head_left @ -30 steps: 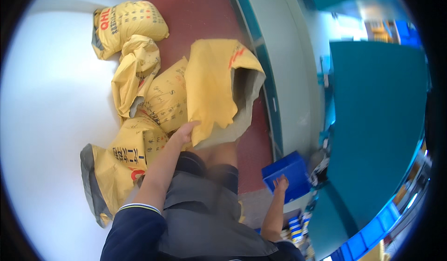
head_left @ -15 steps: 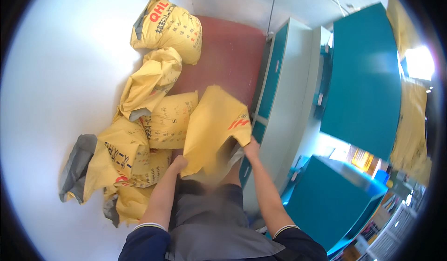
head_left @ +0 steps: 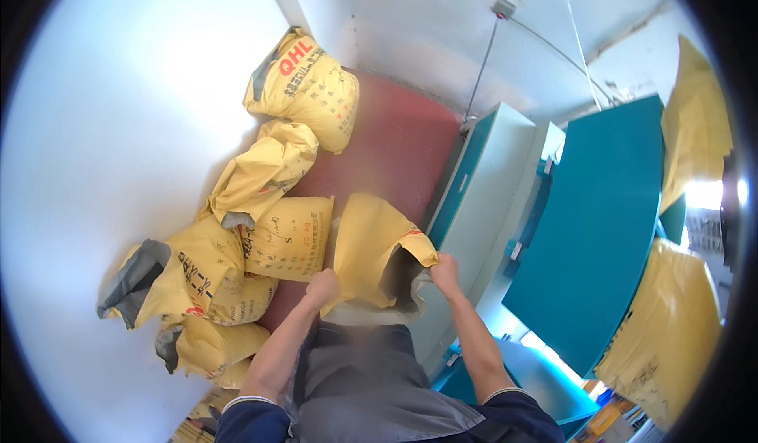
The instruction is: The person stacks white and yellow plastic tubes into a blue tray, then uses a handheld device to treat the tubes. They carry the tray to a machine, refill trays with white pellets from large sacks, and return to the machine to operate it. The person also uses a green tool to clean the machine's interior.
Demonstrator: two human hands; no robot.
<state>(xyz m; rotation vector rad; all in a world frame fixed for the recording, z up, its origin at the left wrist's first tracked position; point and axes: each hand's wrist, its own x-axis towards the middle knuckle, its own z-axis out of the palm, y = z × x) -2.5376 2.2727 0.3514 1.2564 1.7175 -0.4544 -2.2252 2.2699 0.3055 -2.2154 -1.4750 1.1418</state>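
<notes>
I hold a yellow sack [head_left: 367, 245] with a grey lining by its open mouth, in front of my body. My left hand [head_left: 322, 287] grips the mouth's left edge. My right hand [head_left: 444, 272] grips the right edge, next to a teal and grey machine [head_left: 482, 206]. The sack hangs above the red floor [head_left: 387, 151], and its opening faces me.
Several filled yellow sacks [head_left: 272, 238] lie piled along the white wall at the left, one [head_left: 304, 88] in the far corner. A large teal panel [head_left: 600, 222] stands at the right, with more yellow sacks [head_left: 671, 332] beyond it. A cable runs down the back wall.
My right hand has come from a blue box at the lower right up to the sack's mouth. Both hands now hold the sack, and my view has swung toward the corner.
</notes>
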